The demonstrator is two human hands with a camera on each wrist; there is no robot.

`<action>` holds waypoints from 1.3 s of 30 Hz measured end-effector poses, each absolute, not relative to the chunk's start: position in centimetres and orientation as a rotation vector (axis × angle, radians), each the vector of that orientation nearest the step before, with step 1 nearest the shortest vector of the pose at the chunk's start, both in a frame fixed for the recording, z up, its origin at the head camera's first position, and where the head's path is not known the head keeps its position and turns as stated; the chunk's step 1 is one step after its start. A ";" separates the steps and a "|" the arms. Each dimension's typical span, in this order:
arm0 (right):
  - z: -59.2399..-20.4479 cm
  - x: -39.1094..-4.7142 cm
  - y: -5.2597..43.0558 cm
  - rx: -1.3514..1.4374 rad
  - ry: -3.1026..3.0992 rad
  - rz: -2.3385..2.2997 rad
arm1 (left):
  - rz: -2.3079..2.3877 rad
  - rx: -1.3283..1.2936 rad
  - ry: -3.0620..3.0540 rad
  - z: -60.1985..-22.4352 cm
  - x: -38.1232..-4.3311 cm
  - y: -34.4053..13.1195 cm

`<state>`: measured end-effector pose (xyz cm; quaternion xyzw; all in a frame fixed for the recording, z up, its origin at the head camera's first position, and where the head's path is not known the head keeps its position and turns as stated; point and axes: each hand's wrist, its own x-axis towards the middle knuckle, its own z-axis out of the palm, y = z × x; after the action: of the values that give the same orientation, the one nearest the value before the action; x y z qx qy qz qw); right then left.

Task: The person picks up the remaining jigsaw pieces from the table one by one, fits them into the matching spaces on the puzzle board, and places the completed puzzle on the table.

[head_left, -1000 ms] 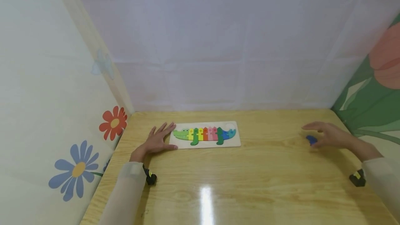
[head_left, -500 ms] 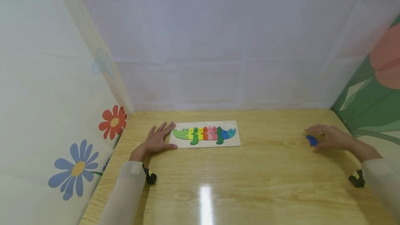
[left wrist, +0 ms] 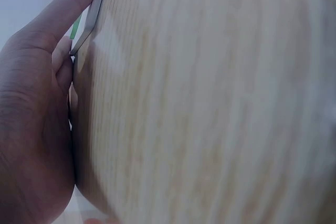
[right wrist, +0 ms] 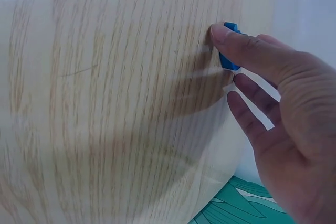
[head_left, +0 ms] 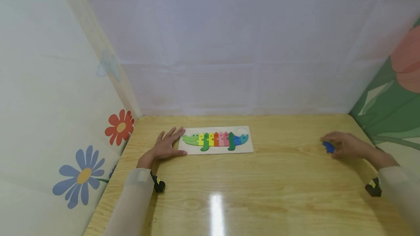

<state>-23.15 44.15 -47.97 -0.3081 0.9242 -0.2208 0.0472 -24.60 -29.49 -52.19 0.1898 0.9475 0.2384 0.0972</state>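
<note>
A wooden crocodile puzzle board [head_left: 241, 149] lies left of centre on the table, holding a row of coloured pieces from a light green head to a blue tail. My left hand [head_left: 165, 148] rests at its left end, fingers spread, with the fingertips at the far corner and the thumb along the near edge. In the left wrist view the thumb [left wrist: 52, 19] lies straight against the board's side. Far to the right, my right hand [head_left: 349, 145] pinches a small blue piece [head_left: 329, 147] between thumb and forefinger. The right wrist view shows the thumb over this blue piece [right wrist: 229, 60].
The wood-grain table [head_left: 279, 185] reaches back to a pale cloth wall [head_left: 210, 83]. Flower-printed panels stand at the left [head_left: 82, 176] and right [head_left: 384, 112]. A bright light reflection [head_left: 216, 214] falls on the tabletop near the front.
My right thumb and fingers have closed in on the blue piece and now pinch it where it lay. The left hand and the puzzle board have stayed in place.
</note>
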 end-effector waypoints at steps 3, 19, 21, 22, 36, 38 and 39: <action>-48.1 -23.2 44.3 -0.942 2.809 -0.696 | 0.704 0.563 2.808 -52.2 -24.7 -29.5; -48.8 -23.9 44.5 -1.200 2.850 -0.675 | 0.718 0.582 2.805 -52.0 -24.6 -29.5; -48.9 -23.9 44.5 -1.213 2.851 -0.675 | 0.719 0.583 2.803 -52.0 -24.6 -29.5; -48.9 -23.9 44.5 -1.211 2.851 -0.684 | 0.720 0.583 2.802 -52.0 -24.6 -29.5; -49.3 -23.8 44.6 -1.257 2.867 -0.698 | 0.711 0.565 2.803 -52.0 -24.6 -29.4; -49.3 -23.8 44.7 -1.257 2.869 -0.686 | 0.711 0.564 2.803 -52.0 -24.6 -29.4; -49.3 -23.8 44.7 -1.253 2.870 -0.687 | 0.713 0.562 2.802 -52.0 -24.6 -29.4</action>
<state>-23.78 44.67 -49.27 -0.3907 0.8947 -0.2140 -0.0322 -24.62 -29.35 -51.98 0.1901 0.9467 0.2410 0.0980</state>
